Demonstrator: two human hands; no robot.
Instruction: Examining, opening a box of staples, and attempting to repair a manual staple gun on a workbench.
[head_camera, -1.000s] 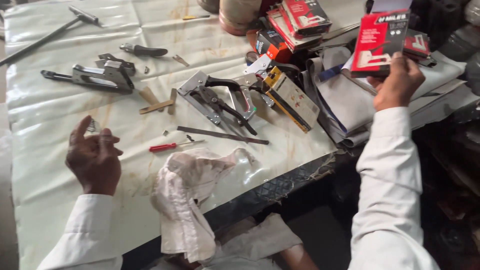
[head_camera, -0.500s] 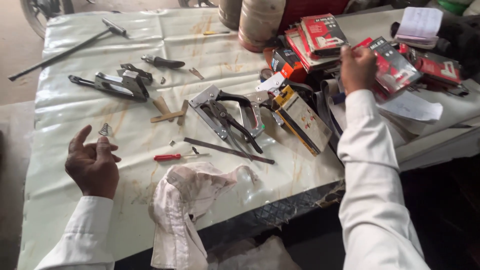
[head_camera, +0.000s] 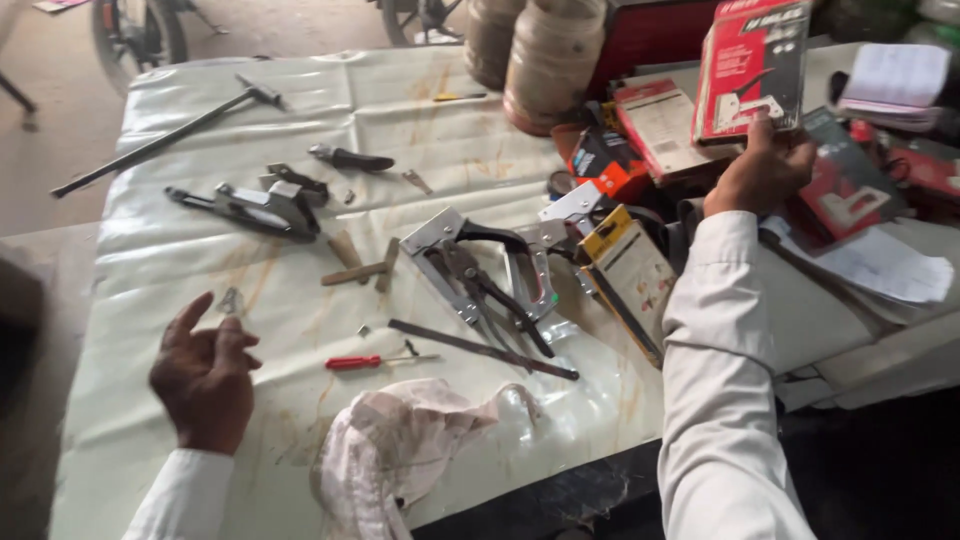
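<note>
The flat red cardboard tool box (head_camera: 752, 68) stands upright at one o'clock, its lower edge pinched in the right hand's (head_camera: 762, 172) grip. The left hand (head_camera: 205, 375) hovers spread, holding nothing, over bare desk (head_camera: 130, 400) sheeting at eight o'clock, the small red-handled screwdriver (head_camera: 372, 361) near.

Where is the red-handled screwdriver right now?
The red-handled screwdriver lies on the table, between the left hand and the dark metal rod, above the crumpled cloth.

At the upper right of the frame we see a red retail box (head_camera: 752, 68), flat and rectangular, with a picture of a staple gun on its face. It stands upright, tilted slightly, lifted clear above the cluttered boxes beneath it.
</note>
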